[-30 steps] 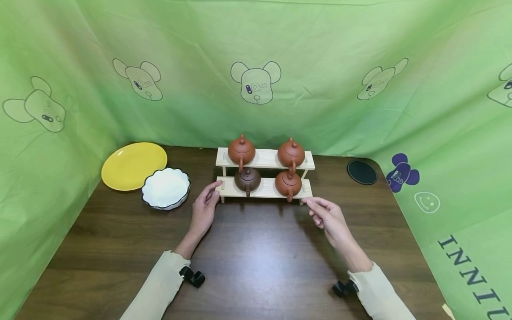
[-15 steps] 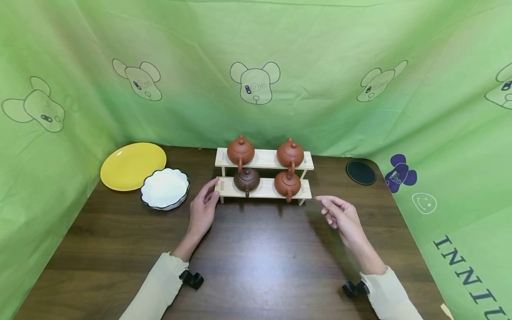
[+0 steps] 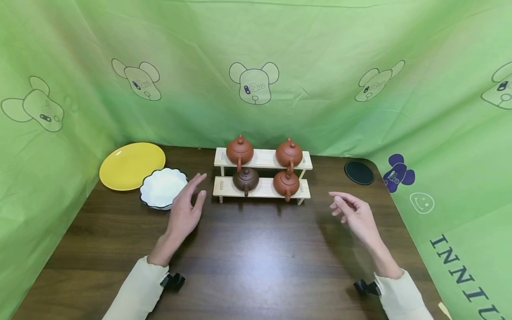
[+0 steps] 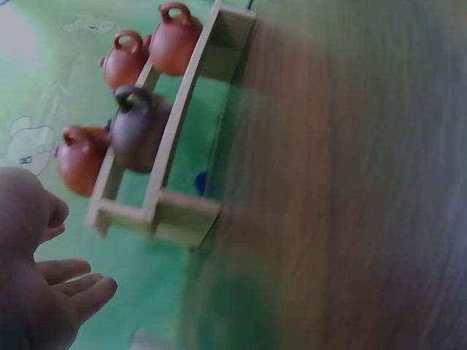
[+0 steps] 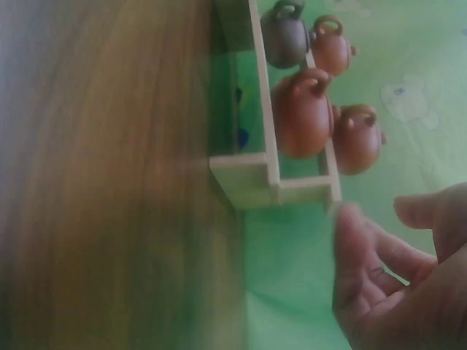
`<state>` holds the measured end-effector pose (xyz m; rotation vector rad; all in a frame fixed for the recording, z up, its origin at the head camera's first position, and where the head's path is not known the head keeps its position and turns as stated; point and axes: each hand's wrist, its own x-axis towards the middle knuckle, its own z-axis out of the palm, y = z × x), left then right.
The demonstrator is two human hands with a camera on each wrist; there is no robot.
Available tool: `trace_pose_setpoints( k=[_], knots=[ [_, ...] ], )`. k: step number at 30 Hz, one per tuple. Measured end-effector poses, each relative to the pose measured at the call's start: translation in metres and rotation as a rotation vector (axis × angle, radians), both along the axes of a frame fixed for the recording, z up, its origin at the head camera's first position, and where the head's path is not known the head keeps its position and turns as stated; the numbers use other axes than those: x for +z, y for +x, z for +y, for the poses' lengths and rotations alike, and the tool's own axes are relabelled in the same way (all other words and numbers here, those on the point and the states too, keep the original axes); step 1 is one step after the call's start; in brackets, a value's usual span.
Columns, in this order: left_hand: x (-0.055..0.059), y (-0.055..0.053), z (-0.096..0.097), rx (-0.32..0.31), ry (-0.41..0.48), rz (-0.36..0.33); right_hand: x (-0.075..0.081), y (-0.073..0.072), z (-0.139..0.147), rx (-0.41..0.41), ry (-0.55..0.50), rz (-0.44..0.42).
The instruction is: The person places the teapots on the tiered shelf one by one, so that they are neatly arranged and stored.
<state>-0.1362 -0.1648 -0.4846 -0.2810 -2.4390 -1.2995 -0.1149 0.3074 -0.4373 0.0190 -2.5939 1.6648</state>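
Note:
A two-tier wooden rack [image 3: 266, 188] stands at the back middle of the table. On its upper tier sit two reddish-brown teapots, one at left [image 3: 240, 152] and one at right [image 3: 289, 154]. The lower tier bears a dark brown teapot [image 3: 246, 179] and another reddish-brown teapot [image 3: 286, 183]. My left hand [image 3: 186, 211] is left of the rack, apart from it, fingers extended and holding nothing. Off the rack's right end, my right hand [image 3: 358, 218] hovers with loosely bent fingers and nothing in them. Both wrist views show the teapots' handles facing the hands' side.
A yellow plate [image 3: 130, 166] lies at the back left, with a white scalloped bowl [image 3: 163, 187] in front of it, near my left hand. At the back right lies a black oval coaster [image 3: 359, 172]. Green printed cloth [image 3: 256, 120] hangs behind the table and along its sides.
My left hand has let go of the rack's left end and moved left toward the bowl. The right hand has drawn away to the right from the rack's right end. The teapots stay put.

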Motion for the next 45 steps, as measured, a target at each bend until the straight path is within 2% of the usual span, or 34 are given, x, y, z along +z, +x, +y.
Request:
trace_pose_setpoints(
  k=[1,2,5,9,12,17,20,24,32,40,45],
  knots=[
    [0.011,0.004,-0.002,0.014,-0.058,-0.027,0.001,0.000,0.002,-0.005,0.067,0.025],
    [0.016,0.004,-0.006,0.021,-0.106,-0.042,0.002,0.000,0.003,-0.007,0.135,0.053],
    [0.024,0.003,-0.017,0.020,-0.230,-0.034,0.006,0.001,0.007,-0.022,0.325,0.133],
    [0.027,0.000,-0.029,0.000,-0.369,0.006,0.009,0.000,0.011,0.025,0.531,0.199],
    [0.027,-0.001,-0.037,0.002,-0.469,-0.020,0.008,-0.003,0.015,0.079,0.666,0.197],
    [0.027,-0.004,-0.045,0.002,-0.582,-0.093,0.006,-0.007,0.023,0.092,0.831,0.152],
    [0.027,-0.006,-0.049,-0.002,-0.611,-0.130,0.005,-0.008,0.027,0.096,0.867,0.140],
    [0.027,-0.008,-0.053,-0.003,-0.609,-0.184,0.003,-0.008,0.029,0.102,0.882,0.125],
    [0.030,-0.005,-0.058,0.018,-0.629,-0.245,0.000,-0.006,0.031,0.080,0.922,0.065],
    [0.030,-0.004,-0.061,0.036,-0.653,-0.251,0.000,-0.005,0.032,0.089,0.912,0.041],
    [0.030,-0.004,-0.063,0.023,-0.651,-0.274,0.000,-0.004,0.029,0.115,0.914,0.036]
  ],
)
